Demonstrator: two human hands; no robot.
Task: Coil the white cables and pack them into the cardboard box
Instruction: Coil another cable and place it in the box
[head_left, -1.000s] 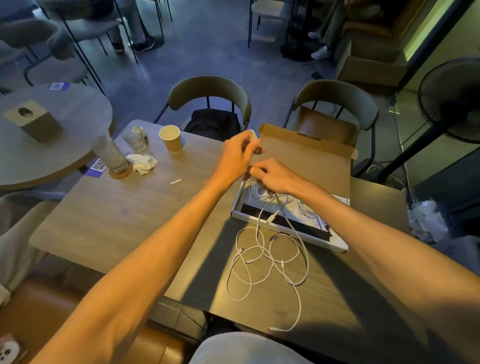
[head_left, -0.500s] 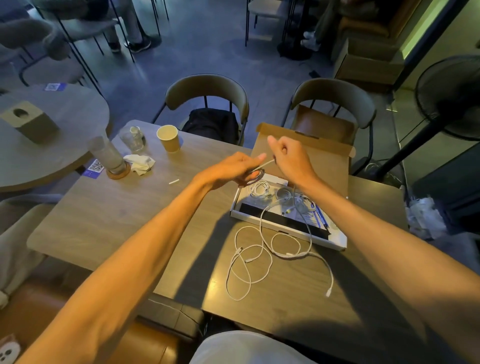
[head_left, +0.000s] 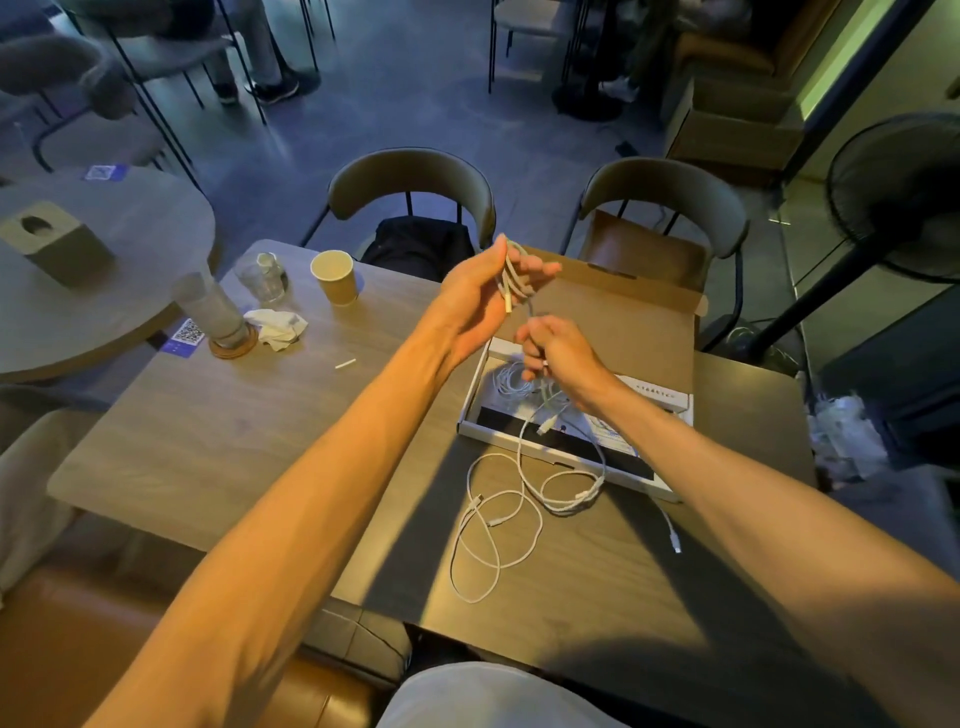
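Item: white cables, part-packed. Left hand is raised above the cardboard box, palm up, its fingers curled round several loops of coiled white cable, with one plug end hanging from the bundle. Right hand is just below it at 5 o'clock, fingers curled and pinching the same cable's free strand. From there the strand drops into the box and passes over the near wall. The box lies open at the counter's 1 o'clock, lid tipped back, with more coiled cable inside its tray. Loose white cables lie tangled in loops on the counter at 6 o'clock of the box, touching its near wall, and one plug end trails toward 4 o'clock. At the counter's 11 o'clock: paper cup, short drinking glass, tall glass on a round coaster, crumpled napkin beside it, and a small white stick lying alone nearer the middle. Two curved-back chairs stand at 12 o'clock beyond the counter. A pedestal fan stands at 2 o'clock.
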